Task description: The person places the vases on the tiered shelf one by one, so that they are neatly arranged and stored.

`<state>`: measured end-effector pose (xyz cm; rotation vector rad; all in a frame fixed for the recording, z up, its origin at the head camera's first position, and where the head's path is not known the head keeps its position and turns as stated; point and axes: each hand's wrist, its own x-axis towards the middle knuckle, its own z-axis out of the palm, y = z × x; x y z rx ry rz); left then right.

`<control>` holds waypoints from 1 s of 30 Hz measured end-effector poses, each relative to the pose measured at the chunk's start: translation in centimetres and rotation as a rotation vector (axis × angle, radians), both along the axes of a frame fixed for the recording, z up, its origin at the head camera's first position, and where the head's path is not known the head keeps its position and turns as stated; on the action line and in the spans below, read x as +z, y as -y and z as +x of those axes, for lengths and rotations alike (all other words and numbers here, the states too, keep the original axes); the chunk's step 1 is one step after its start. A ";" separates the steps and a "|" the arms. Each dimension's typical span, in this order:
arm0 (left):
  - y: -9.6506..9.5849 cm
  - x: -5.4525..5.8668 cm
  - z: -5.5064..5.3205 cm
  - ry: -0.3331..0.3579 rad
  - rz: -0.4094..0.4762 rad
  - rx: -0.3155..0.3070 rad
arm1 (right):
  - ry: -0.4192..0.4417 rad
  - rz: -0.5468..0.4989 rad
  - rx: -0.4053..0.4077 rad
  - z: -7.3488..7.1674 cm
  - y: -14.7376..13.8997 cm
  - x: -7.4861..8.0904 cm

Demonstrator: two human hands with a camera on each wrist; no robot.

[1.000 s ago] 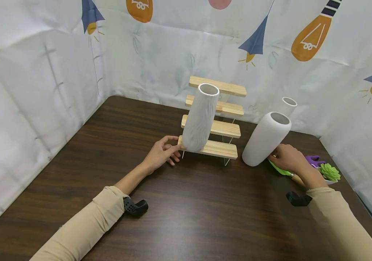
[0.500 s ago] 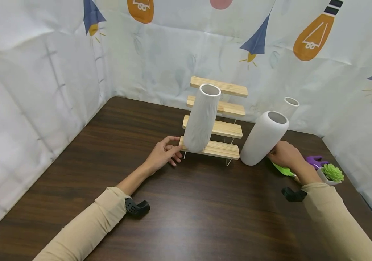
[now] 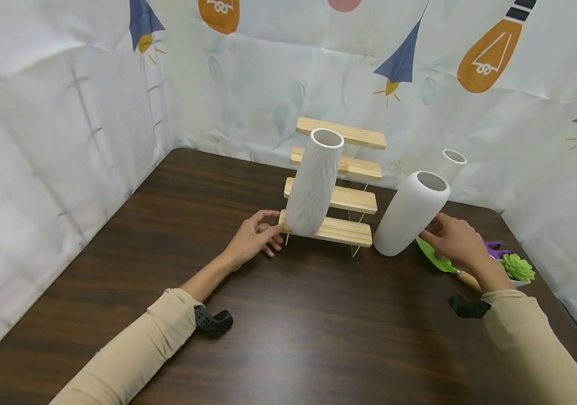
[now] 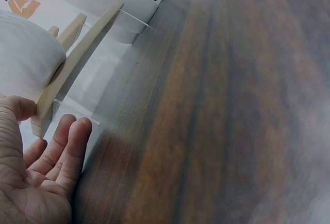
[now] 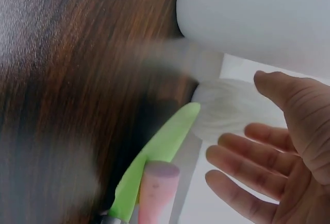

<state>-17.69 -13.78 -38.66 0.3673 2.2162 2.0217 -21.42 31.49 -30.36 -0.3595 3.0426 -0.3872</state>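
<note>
Head view: on the dark wood-grain counter (image 3: pixel 319 343) we see a tiered wooden stand (image 3: pixel 354 199). A textured white vase (image 3: pixel 314 183) stands at the left part of its lowest plank (image 3: pixel 346 232). A smooth white vase (image 3: pixel 410 216) stands on the counter just right of the stand, with a third white vase (image 3: pixel 449 166) behind it.

Of the two hands, the left hand (image 3: pixel 253 239) pinches the left end of the lowest plank between thumb and index finger; in the left wrist view we see its other fingers extended below. The right hand (image 3: pixel 452 239) is open beside the smooth vase, thumb well apart from its fingers, and holds nothing. Near it we find a green-bladed tool (image 3: pixel 432 259), a purple tool (image 3: pixel 497 249) and a potted green succulent (image 3: pixel 518 267).
</note>
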 end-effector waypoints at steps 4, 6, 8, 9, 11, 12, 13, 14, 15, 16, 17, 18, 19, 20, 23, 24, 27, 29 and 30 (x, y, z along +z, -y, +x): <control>0.0 -0.1 0.0 -0.001 0.001 -0.002 | -0.033 -0.050 -0.065 0.1 -0.3 0.4; 0.1 -0.1 0.0 0.000 0.002 -0.001 | -0.063 -0.084 -0.101 0.1 -0.3 0.5; 0.1 -0.1 0.0 -0.001 0.002 -0.001 | -0.095 -0.124 -0.143 0.0 -0.2 0.7; 0.1 -0.1 0.0 -0.001 0.001 -0.001 | -0.116 -0.148 -0.161 -0.1 -0.1 0.7; 0.1 -0.1 0.0 -0.002 0.002 -0.004 | -0.148 -0.199 -0.201 -0.3 0.0 1.0; 0.1 0.0 0.0 -0.002 0.001 -0.005 | -0.163 -0.224 -0.219 -0.5 0.1 1.1; 0.1 0.0 0.0 -0.002 0.002 -0.007 | -0.178 -0.249 -0.234 -0.6 0.2 1.3; 0.1 0.0 0.0 -0.001 0.002 -0.007 | -0.191 -0.274 -0.243 -0.8 0.3 1.4; 0.1 0.0 0.0 -0.001 0.002 -0.006 | -0.202 -0.292 -0.249 -1.0 0.4 1.6; 0.1 0.0 0.0 0.000 0.002 -0.005 | -0.211 -0.303 -0.255 -1.2 0.5 1.8; 0.1 0.0 0.0 0.000 0.002 -0.004 | -0.220 -0.315 -0.258 -1.5 0.6 2.0; 0.1 0.0 0.0 -0.001 0.001 -0.003 | -0.220 -0.322 -0.262 -1.7 0.7 2.2; 0.1 0.0 0.0 -0.001 0.001 -0.002 | -0.217 -0.330 -0.264 -2.0 0.7 2.4; 0.1 0.0 0.0 -0.002 0.000 -0.001 | -0.215 -0.337 -0.265 -2.3 0.8 2.6; 0.1 -0.1 0.0 0.000 -0.001 0.001 | -0.197 -0.337 -0.261 -3.1 0.8 3.2; 0.1 -0.1 0.0 0.002 0.000 0.000 | -0.186 -0.334 -0.254 -3.4 0.7 3.4; 0.1 -0.2 0.1 0.006 0.001 0.001 | -0.144 -0.335 -0.228 -4.1 0.4 4.2; 0.1 -0.1 0.1 0.007 0.002 0.001 | -0.096 -0.343 -0.213 -4.5 0.2 4.8; 0.1 -0.1 0.1 0.007 0.002 0.002 | -0.069 -0.350 -0.206 -4.6 0.1 5.1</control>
